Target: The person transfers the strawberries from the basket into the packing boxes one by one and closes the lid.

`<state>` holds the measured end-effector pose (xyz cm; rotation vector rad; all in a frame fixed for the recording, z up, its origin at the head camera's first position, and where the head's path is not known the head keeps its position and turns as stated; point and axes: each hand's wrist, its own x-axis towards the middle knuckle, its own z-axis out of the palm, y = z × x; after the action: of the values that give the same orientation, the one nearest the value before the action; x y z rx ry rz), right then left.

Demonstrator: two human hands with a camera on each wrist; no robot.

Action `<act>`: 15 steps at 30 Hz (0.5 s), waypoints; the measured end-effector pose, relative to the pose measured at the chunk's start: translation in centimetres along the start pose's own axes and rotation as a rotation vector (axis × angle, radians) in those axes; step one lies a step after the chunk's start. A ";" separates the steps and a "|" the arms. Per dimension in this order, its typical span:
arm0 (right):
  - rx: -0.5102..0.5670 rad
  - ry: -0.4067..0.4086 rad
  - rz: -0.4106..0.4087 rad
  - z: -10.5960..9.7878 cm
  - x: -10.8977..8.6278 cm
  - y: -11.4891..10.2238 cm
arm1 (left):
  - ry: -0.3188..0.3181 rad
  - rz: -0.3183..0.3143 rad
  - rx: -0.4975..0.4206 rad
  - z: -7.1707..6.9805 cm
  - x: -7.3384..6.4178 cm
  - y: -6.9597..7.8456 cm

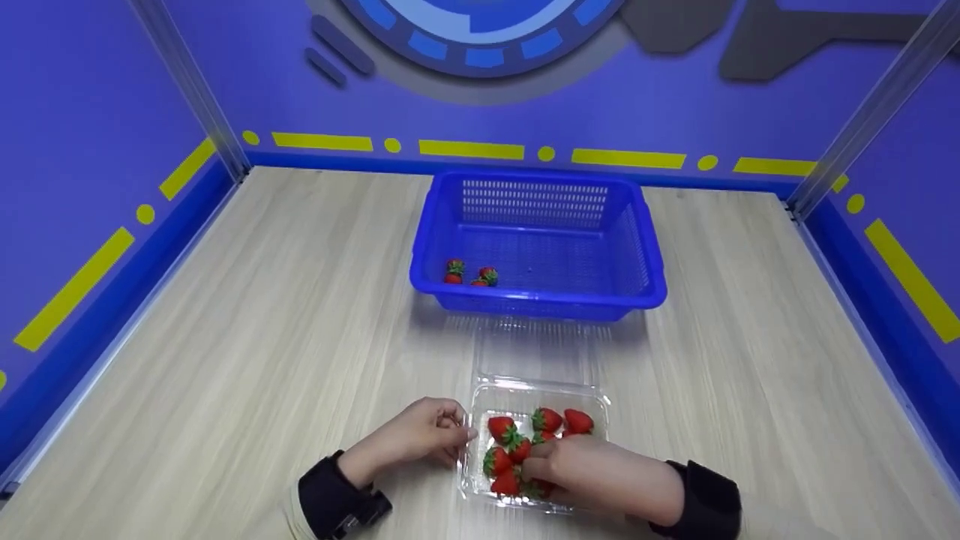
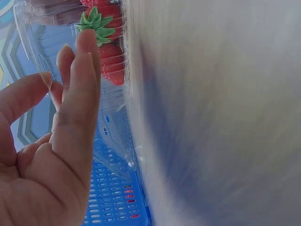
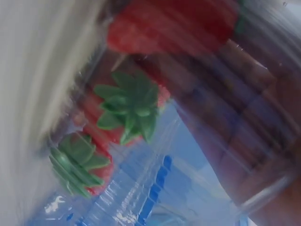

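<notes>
A clear plastic box [image 1: 540,386] with its lid laid open toward the back holds several red strawberries [image 1: 501,429] with green leaf caps. At the box's left side, my left hand [image 1: 424,435] pinches the rim between thumb and fingers. In the left wrist view, the thumb [image 2: 28,94] lies on one side of the clear wall. My right hand [image 1: 592,469] reaches down into the box, fingers bent among the strawberries. Through the blurred wall in the right wrist view, a strawberry [image 3: 174,28] lies close by its fingers; I cannot tell whether they grip one.
Behind the box stands a blue plastic basket [image 1: 540,296] with slotted walls, several strawberries [image 1: 487,276] in its front left corner. The lid reaches up to the basket's front. Blue-purple panels [image 1: 450,120] enclose the wooden table [image 1: 315,300] at the back and sides.
</notes>
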<state>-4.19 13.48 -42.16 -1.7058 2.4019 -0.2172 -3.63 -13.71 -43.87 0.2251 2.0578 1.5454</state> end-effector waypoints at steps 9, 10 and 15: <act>0.044 -0.024 0.034 -0.6 -0.3 0.1 | 0.000 0.032 0.134 -0.2 -0.2 0.2; 0.036 -0.018 0.029 -0.5 -0.3 0.1 | -0.003 0.032 0.138 -0.2 -0.2 0.3; 0.029 -0.018 0.030 -0.4 -0.4 0.3 | -0.026 0.018 0.190 -0.4 -0.5 0.6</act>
<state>-4.42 13.90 -41.76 -1.6512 2.3980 -0.2295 -3.59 -14.09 -43.10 0.3341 2.1876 1.3503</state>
